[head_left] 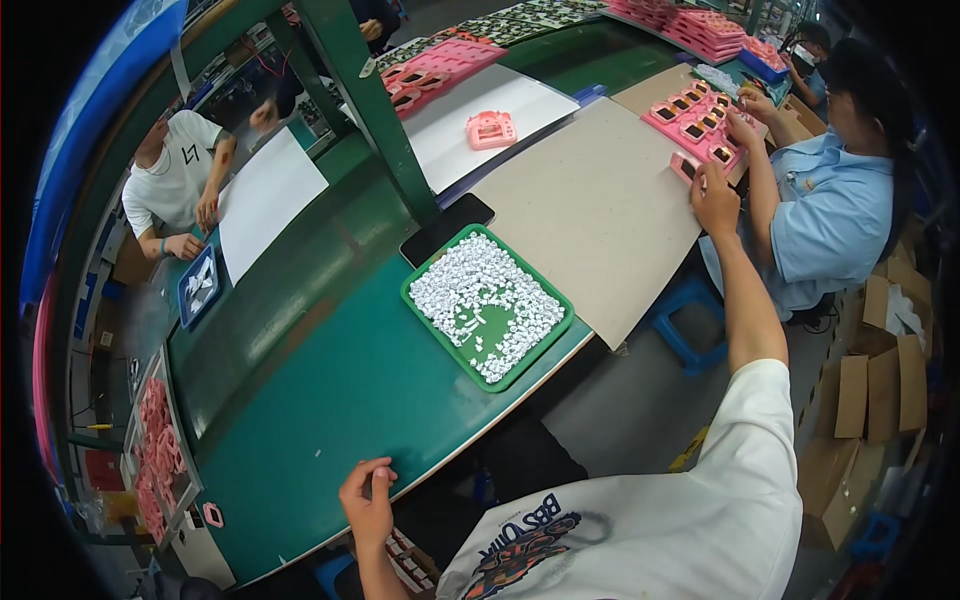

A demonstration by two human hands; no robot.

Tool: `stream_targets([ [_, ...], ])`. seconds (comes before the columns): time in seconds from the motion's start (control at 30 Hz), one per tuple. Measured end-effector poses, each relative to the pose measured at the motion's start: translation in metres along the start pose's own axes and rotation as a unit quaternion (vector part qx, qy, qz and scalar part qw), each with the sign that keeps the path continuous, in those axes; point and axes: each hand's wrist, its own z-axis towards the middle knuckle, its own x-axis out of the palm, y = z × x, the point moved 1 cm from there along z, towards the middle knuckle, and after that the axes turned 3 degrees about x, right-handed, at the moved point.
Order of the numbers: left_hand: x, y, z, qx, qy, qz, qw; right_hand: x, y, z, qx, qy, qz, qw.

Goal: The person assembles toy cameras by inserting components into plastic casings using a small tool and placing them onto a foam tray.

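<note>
My right hand (pixel 716 200) reaches out to the upper right, its fingers closed on a pink case with a dark window (pixel 686 167), beside a pink tray (pixel 668 125) that holds several similar cases. My left hand (pixel 367 500) is at the front edge of the green table (pixel 300 400), its fingers curled loosely; whether anything is between them is too small to tell. Between my hands lies a green tray (pixel 570 318) of small white pieces, with a black phone-like slab (pixel 447 228) at its far corner.
A co-worker in blue (pixel 830 200) has hands at the pink tray. Across the table sits a person in white (pixel 180 170) near a blue tray (pixel 184 315). A green post (pixel 375 110) rises mid-table. A pink frame (pixel 491 130) lies on white board. Pink parts (pixel 155 450) fill a left bin.
</note>
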Motion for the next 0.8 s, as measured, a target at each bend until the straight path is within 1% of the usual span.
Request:
stream_targets([
  [0.03, 0.0, 0.0, -0.001, 0.002, 0.001, -0.002, 1.0, -0.002, 0.0, -0.004, -0.032, 0.003, 0.01, 0.999],
  [0.1, 0.001, 0.006, -0.002, 0.006, 0.003, -0.003, 1.0, -0.003, 0.005, -0.007, -0.116, -0.027, 0.009, 0.993],
  [0.13, 0.001, 0.007, -0.003, 0.006, -0.014, -0.001, 1.0, -0.005, 0.01, -0.008, -0.123, -0.032, 0.023, 0.992],
  [0.23, 0.002, 0.009, -0.007, 0.027, 0.002, 0.004, 1.0, -0.018, 0.023, -0.009, -0.168, 0.045, 0.08, 0.981],
  [0.27, 0.002, 0.009, -0.009, 0.03, -0.003, 0.004, 1.0, 0.007, 0.008, -0.004, -0.077, 0.2, 0.179, 0.96],
  [0.3, -0.001, 0.007, -0.012, 0.035, -0.041, 0.012, 0.998, 0.034, -0.009, -0.001, 0.044, 0.322, 0.248, 0.913],
  [0.33, -0.003, 0.004, -0.014, 0.037, -0.021, 0.013, 0.999, 0.006, -0.005, -0.007, -0.112, 0.201, 0.008, 0.973],
  [0.37, -0.008, 0.004, -0.017, 0.039, 0.004, 0.011, 0.999, 0.004, -0.001, -0.011, -0.13, 0.187, 0.029, 0.973],
  [0.43, -0.025, 0.009, -0.025, 0.034, -0.035, 0.006, 0.999, 0.003, -0.003, -0.01, -0.134, 0.146, 0.015, 0.98],
  [0.53, -0.041, 0.021, -0.042, -0.004, -0.058, -0.018, 0.998, -0.011, 0.021, -0.004, -0.146, 0.079, 0.124, 0.978],
  [0.57, -0.045, 0.023, -0.046, 0.002, -0.071, -0.017, 0.997, -0.012, 0.034, 0.007, -0.158, 0.075, 0.133, 0.976],
  [0.63, -0.057, 0.02, -0.05, 0.005, -0.101, -0.016, 0.995, -0.032, 0.079, 0.03, -0.246, 0.038, 0.203, 0.947],
  [0.7, -0.067, 0.014, -0.053, 0.038, -0.118, -0.045, 0.991, -0.072, 0.131, 0.051, -0.329, 0.001, 0.268, 0.906],
  [0.73, -0.075, 0.009, -0.054, 0.053, -0.134, -0.047, 0.988, -0.111, 0.176, 0.059, -0.368, -0.042, 0.293, 0.881],
  [0.77, -0.088, 0.004, -0.05, 0.114, -0.159, -0.025, 0.98, -0.154, 0.224, 0.063, -0.404, -0.083, 0.316, 0.854],
  [0.8, -0.108, -0.012, -0.046, 0.173, -0.199, 0.03, 0.964, -0.184, 0.255, 0.06, -0.412, -0.085, 0.318, 0.85],
])
